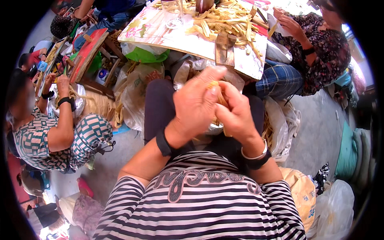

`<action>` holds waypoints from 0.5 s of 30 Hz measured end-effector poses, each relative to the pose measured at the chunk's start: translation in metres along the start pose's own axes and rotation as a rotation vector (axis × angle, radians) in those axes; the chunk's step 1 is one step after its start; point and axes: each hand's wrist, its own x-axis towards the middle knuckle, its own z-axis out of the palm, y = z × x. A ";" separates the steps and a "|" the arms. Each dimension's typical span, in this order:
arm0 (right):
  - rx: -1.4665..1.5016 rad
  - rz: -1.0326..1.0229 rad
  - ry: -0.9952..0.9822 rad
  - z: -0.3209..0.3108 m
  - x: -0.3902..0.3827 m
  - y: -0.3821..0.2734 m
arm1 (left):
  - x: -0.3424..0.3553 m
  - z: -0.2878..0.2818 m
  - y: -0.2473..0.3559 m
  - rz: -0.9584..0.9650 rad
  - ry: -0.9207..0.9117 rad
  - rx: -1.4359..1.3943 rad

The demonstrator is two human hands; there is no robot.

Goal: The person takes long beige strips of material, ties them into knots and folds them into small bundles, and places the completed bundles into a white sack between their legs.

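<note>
Grey floor [316,124] spreads around the white, flower-patterned table [188,42] ahead of you. Well left of that table sits a co-worker [40,138] in checked, patterned clothes, both hands raised. Between this person and the table stands a red-topped wooden bench [91,54]. Below the table's left end, a clear plastic bag [138,94] slumps on the floor; its contents are hard to make out. Just under the table's near edge lies a bright green bag [148,55].

On the table, left of its middle, stands a clear glass [172,16], and beyond it a dark cup [204,5] whose inside you cannot see. A loose heap of yellow strips [224,20] covers the table's right half, with a wooden block [225,50] at the near edge.

Close in front of the table, your left hand [196,102] and right hand [237,114] are together, slightly blurred, pinching a yellow piece [213,84] largely hidden by your fingers.

Right of the table and nearer you, a white bag [286,128] has yellow strips inside. Beyond that bag, at the table's right side, sits another co-worker [324,56] in dark floral clothing.
</note>
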 end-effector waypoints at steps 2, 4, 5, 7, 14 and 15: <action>-0.187 -0.002 0.083 0.006 -0.004 0.006 | -0.005 0.001 0.006 -0.050 -0.105 0.137; -0.293 0.023 0.069 0.005 -0.005 0.011 | -0.007 -0.003 0.006 -0.210 -0.172 0.102; -0.159 0.014 0.112 0.007 -0.001 0.020 | -0.007 -0.006 0.001 -0.415 -0.174 -0.064; 0.299 0.345 0.042 0.000 -0.003 0.021 | 0.001 -0.016 -0.001 -0.519 -0.272 -0.066; 1.034 0.836 -0.313 -0.023 0.001 0.032 | 0.001 -0.009 0.004 0.119 -0.221 0.375; 1.058 0.892 -0.364 -0.028 0.000 0.035 | 0.002 -0.009 0.003 0.194 -0.245 0.346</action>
